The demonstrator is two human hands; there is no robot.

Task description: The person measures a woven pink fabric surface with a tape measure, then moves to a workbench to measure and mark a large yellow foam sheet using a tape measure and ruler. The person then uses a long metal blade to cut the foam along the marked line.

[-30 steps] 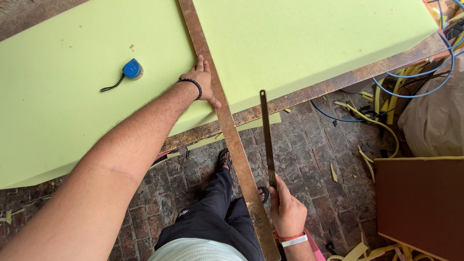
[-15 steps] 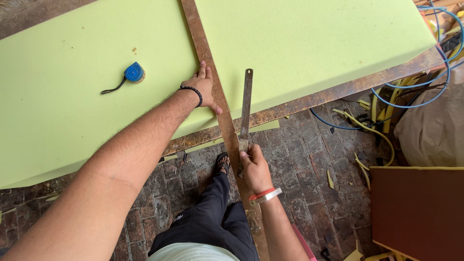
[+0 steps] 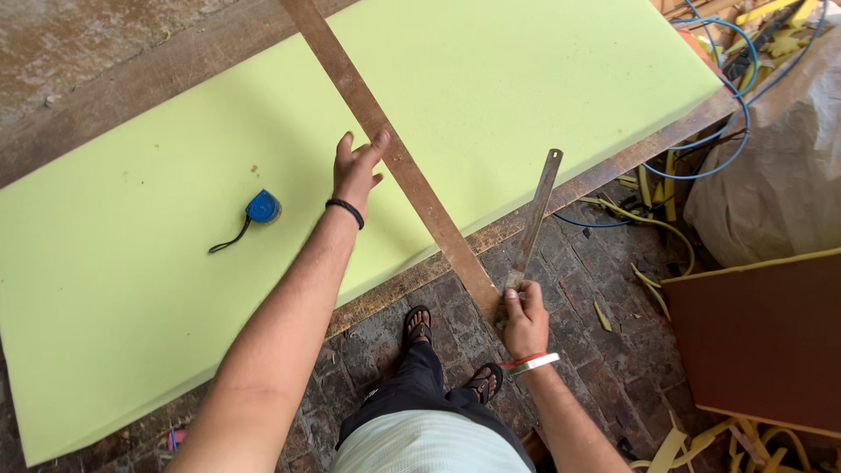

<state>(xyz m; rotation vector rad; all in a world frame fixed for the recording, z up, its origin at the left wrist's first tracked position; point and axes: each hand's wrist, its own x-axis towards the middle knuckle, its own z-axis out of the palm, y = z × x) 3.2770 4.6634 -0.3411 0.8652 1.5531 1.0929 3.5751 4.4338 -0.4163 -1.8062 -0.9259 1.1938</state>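
While left hand (image 3: 355, 166) hovers open over foam sheet (image 3: 526, 79), right hand (image 3: 524, 317) grips saw blade (image 3: 536, 219) w/ closed fist.

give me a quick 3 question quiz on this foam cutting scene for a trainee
1. True or false: the right hand holds a long metal blade.
2. What lies on the foam sheet left of the left hand? A) scissors B) blue tape measure C) hammer
3. Fill in: a long rusty ____ lies across the foam as a cutting guide.

Key: 1 true; 2 B; 3 straightedge
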